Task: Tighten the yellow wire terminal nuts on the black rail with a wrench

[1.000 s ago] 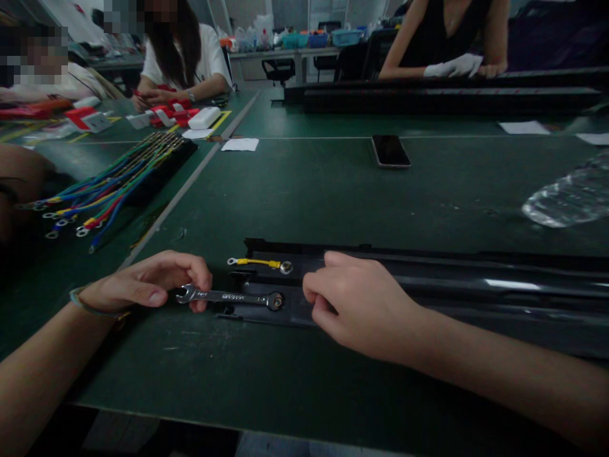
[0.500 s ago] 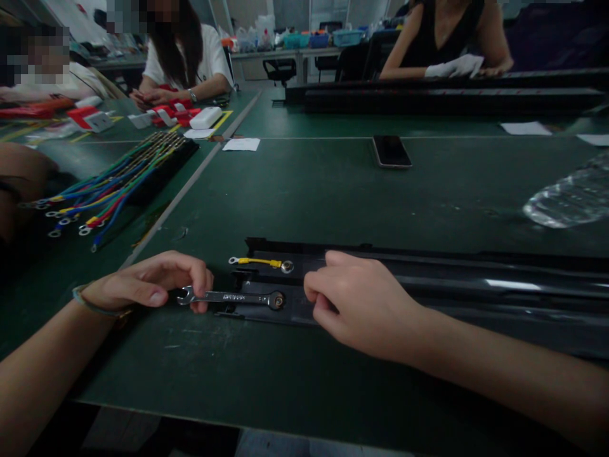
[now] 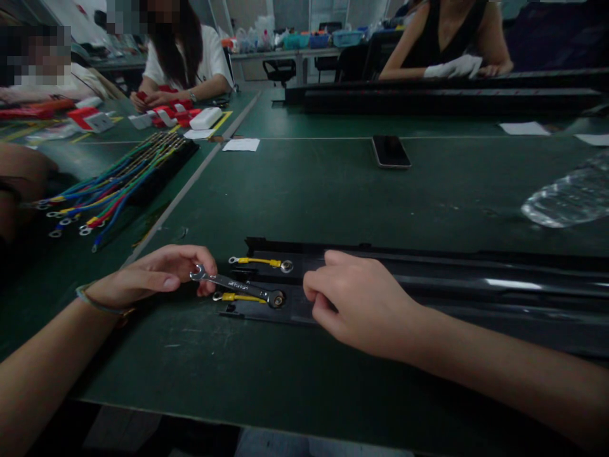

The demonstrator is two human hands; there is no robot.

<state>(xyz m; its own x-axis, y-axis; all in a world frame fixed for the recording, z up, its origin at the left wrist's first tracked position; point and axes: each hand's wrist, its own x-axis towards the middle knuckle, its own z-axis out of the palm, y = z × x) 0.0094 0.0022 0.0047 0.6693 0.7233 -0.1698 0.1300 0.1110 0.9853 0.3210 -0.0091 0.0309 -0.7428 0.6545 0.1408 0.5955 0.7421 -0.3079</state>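
Note:
My left hand (image 3: pixel 166 273) has its curled fingers around the open end of a silver combination wrench (image 3: pixel 233 284), with the thumb standing off. The wrench's ring end sits over a fastener on a long black profile (image 3: pixel 297 311). One yellow cable (image 3: pixel 240 298) with a ring terminal runs partly under the wrench. A second yellow cable (image 3: pixel 259 261) lies parallel farther back, its right end at a bolt (image 3: pixel 287 266). My right hand (image 3: pixel 364 304) is closed against the profile, to the right of the wrench; its fingertips are partly hidden.
A bundle of coloured cables (image 3: pixel 128 174) lies at left. Beyond the profile are a phone (image 3: pixel 391 152), a paper slip (image 3: pixel 241 145) and a clear plastic bottle (image 3: pixel 571 190). Co-workers sit across the green table (image 3: pixel 309 197), one wearing a white glove (image 3: pixel 454 66).
The wrench has swung about its ring end, its open end moving away from me with my left hand. The nearer yellow cable now shows. My right hand stays put.

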